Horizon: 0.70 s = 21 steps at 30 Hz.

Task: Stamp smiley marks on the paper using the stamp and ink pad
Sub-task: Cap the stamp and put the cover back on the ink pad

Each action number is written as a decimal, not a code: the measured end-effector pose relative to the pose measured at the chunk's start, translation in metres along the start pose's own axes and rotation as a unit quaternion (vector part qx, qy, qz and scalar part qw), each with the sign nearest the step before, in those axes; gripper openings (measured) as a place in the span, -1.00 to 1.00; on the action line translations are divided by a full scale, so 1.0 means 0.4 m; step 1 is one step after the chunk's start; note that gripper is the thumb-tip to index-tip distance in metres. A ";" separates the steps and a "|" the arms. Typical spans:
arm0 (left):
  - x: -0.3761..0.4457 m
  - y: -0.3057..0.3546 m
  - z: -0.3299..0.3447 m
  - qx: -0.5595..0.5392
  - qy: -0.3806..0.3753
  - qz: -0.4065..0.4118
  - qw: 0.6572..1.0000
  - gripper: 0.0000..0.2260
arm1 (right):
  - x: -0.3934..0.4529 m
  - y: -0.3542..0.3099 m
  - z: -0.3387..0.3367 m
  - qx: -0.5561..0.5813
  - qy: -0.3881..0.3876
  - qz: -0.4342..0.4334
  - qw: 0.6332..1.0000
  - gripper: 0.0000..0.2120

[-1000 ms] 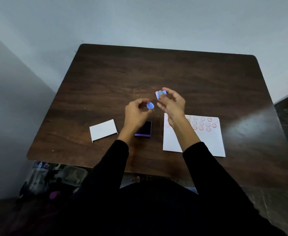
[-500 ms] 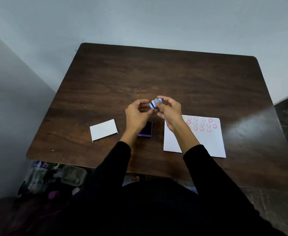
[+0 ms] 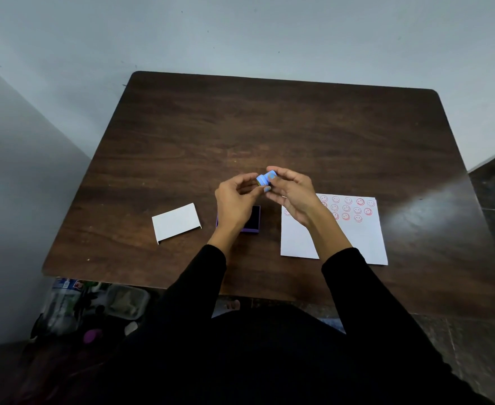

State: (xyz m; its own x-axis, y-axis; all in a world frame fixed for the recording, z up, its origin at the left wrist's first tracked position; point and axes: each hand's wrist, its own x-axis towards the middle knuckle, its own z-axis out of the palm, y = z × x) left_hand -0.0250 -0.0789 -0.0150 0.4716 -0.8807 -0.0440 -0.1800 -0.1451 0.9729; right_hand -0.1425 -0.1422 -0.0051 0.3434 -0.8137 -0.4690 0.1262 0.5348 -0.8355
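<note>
While both hands hover above the middle of the dark wood tabletop (image 3: 269, 127), a small blue stamp (image 3: 265, 178) sits between them, off the surface. The right hand (image 3: 294, 194) has its grip pinching the stamp's body w/ thumb and fingertips; the left hand (image 3: 234, 200) meets it from the other side, its grip closed on what looks like the stamp's blue cap end, thumb and forefinger pressed to it. Can't tell whether cap and body are fully joined or just touching. Both forearms wear black sleeves (image 3: 354, 287).

Under the left hand, partly hidden by the wrist, lies the ink pad (image 3: 253, 219): dark pad in a purple case, lid off, flat on the tabletop. Well to the left of it, near the front edge, lies a white rectangular piece (image 3: 176, 222), prob. the ink pad's lid or a folded card; can't tell which.

To the right of the ink pad lies the paper (image 3: 357, 244), a white sheet, flat, its left part crossed by the right forearm. Its far end carries rows of red smiley marks (image 3: 357, 210), some faint, some darker; the near half is blank.

Behind the tabletop is a pale wall (image 3: 240, 33). Below the front-left corner, on the floor, sits a clutter of bags and containers (image 3: 94, 305), too dim to name.
</note>
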 end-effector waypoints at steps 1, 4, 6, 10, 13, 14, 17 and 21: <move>0.000 -0.001 0.000 0.000 0.001 -0.003 1.000 -0.66 | 0.000 0.001 -0.001 -0.001 -0.006 0.000 1.000 -0.73; 0.001 0.000 0.002 0.001 0.008 -0.004 1.000 -0.66 | 0.000 0.002 -0.001 0.005 -0.011 -0.006 1.000 -0.71; 0.003 0.003 0.002 0.003 0.010 0.001 1.000 -0.68 | 0.000 -0.002 -0.002 0.003 -0.011 -0.005 1.000 -0.70; 0.006 0.012 0.004 0.009 0.017 0.009 1.000 -0.71 | 0.002 -0.012 -0.001 -0.010 -0.013 -0.011 1.000 -0.71; 0.009 0.017 0.004 0.018 0.019 0.012 1.000 -0.72 | 0.003 -0.015 0.002 -0.003 -0.009 -0.011 1.000 -0.72; 0.011 0.018 0.003 0.022 0.017 0.013 1.000 -0.72 | 0.003 -0.016 0.002 0.001 -0.009 -0.009 1.000 -0.72; 0.012 0.018 0.000 0.029 0.010 0.016 0.999 -0.73 | 0.002 -0.018 0.001 0.004 -0.007 0.001 1.000 -0.73; 0.013 0.016 0.003 0.029 0.008 0.016 0.999 -0.75 | 0.000 -0.021 0.002 -0.014 0.001 0.000 1.000 -0.72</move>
State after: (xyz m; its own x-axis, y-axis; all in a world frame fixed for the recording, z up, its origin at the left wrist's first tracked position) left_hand -0.0248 -0.0848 -0.0092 0.4777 -0.8785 -0.0083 -0.2459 -0.1428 0.9587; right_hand -0.1429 -0.1465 0.0023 0.3423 -0.8139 -0.4694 0.0997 0.5282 -0.8433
